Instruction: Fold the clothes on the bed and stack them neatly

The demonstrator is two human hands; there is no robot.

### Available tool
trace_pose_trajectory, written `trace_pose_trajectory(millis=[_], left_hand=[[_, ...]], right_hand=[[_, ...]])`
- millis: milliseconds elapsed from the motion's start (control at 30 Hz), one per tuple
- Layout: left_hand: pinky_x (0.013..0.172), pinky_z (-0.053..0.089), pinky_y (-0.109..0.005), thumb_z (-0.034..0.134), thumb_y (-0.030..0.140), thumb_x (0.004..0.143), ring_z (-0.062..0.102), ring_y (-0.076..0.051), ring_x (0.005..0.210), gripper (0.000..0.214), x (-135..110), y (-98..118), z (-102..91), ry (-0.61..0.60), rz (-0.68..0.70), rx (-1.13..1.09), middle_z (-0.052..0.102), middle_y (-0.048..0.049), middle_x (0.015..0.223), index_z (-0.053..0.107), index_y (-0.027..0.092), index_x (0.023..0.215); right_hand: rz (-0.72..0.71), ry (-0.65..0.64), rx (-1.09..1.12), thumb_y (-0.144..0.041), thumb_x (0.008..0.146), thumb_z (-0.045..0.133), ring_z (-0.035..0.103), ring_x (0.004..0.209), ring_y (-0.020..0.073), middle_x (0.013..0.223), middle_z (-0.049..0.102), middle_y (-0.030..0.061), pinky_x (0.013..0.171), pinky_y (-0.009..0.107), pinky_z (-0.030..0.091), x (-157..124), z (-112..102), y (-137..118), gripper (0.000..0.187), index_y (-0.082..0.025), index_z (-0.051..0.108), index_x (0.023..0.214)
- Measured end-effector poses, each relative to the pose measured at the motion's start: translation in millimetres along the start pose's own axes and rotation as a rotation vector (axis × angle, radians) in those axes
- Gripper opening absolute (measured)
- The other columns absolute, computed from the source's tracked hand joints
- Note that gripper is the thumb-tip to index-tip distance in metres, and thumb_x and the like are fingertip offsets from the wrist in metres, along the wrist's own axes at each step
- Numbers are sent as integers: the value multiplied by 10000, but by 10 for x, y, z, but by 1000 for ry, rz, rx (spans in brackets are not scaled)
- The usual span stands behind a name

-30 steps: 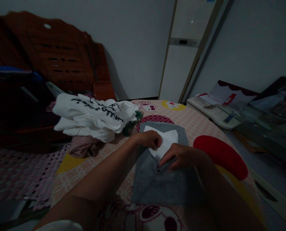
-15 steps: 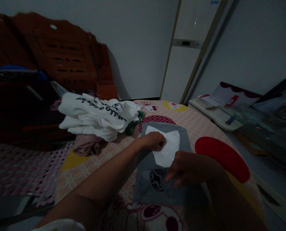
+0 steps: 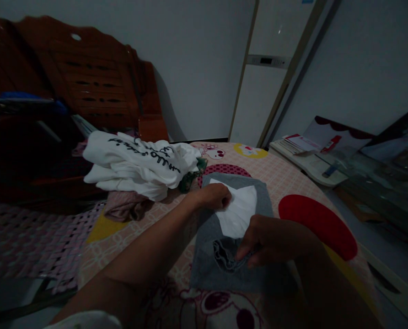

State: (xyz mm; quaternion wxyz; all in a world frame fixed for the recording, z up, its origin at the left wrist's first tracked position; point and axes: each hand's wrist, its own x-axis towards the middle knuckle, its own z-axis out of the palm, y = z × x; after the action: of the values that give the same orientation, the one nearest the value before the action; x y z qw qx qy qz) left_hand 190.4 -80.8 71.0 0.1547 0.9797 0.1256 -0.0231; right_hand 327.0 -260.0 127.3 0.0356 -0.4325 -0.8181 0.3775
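Note:
A grey garment (image 3: 207, 267) lies flat on a patterned cover, with a white piece of cloth or paper (image 3: 241, 210) on its upper part. My left hand (image 3: 218, 196) is curled closed over the white piece's left side; whatever is in its fingers is hidden. Lower down, my right hand (image 3: 264, 237) pinches a dark grey gathered opening (image 3: 224, 256), which looks like a cuff or pocket edge. The thumb and forefinger press on its right side. The opening's left part stands slightly apart, showing a dark inside.
A white garment with black lettering (image 3: 138, 164) is heaped at the left, above a folded brownish-pink cloth (image 3: 125, 205). The patterned cover (image 3: 286, 173) has a red oval (image 3: 317, 224). A wooden chair (image 3: 90, 82) stands behind; a glass table (image 3: 375, 178) is at the right.
My left hand has shifted slightly left and away from me over the white piece. My right hand stays nearly still while the gathered opening has changed shape a little.

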Motion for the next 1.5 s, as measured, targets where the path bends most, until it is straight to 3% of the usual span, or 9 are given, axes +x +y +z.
trace_pose_trajectory(millis=[167,267,467,833,1000,1333,1500], left_hand=[[640,389,-200,635,31,740,584,-104,702,228,-56,170,-109,-112,186,-211,696,-1,808,727,161,903],[619,377,-219,621,16,745,560,-118,686,217,-37,294,-27,-162,262,-145,683,-7,778,724,151,881],[562,331,-260,622,68,754,527,-147,637,181,37,343,195,-149,178,-41,668,-21,740,727,169,860],[575,323,-247,629,138,783,571,-153,712,158,49,281,182,-124,153,-49,692,-4,806,723,198,894],[606,353,-224,639,69,730,568,-133,723,292,39,247,161,-162,208,-118,684,8,837,699,190,990],[583,340,-248,630,132,785,568,-152,697,153,52,295,235,-62,187,-37,686,-9,808,705,193,905],[667,411,-231,656,106,762,605,-157,772,160,25,277,134,-13,243,-88,702,-28,855,730,178,884]], right_hand=[[-19,-26,33,-207,795,763,706,779,159,916,788,70,707,231,488,33,20,35,256,-189,788,1049],[-26,-30,35,-205,802,761,716,797,164,924,789,72,740,237,494,48,31,54,263,-182,783,1063],[-45,-31,-7,-209,803,770,709,820,169,950,787,83,774,254,495,61,33,25,262,-172,781,1062],[-60,-13,-35,-197,783,785,694,815,149,929,788,64,813,262,485,64,68,54,243,-193,790,1026],[-43,-34,28,-195,791,770,703,788,146,942,788,59,724,239,499,72,85,90,259,-209,784,1050],[-35,-48,0,-168,791,754,700,759,145,939,787,78,699,228,494,100,62,23,253,-182,787,1042],[-73,-39,36,-183,790,760,703,722,138,874,789,54,679,220,493,103,83,57,235,-188,789,1023]])
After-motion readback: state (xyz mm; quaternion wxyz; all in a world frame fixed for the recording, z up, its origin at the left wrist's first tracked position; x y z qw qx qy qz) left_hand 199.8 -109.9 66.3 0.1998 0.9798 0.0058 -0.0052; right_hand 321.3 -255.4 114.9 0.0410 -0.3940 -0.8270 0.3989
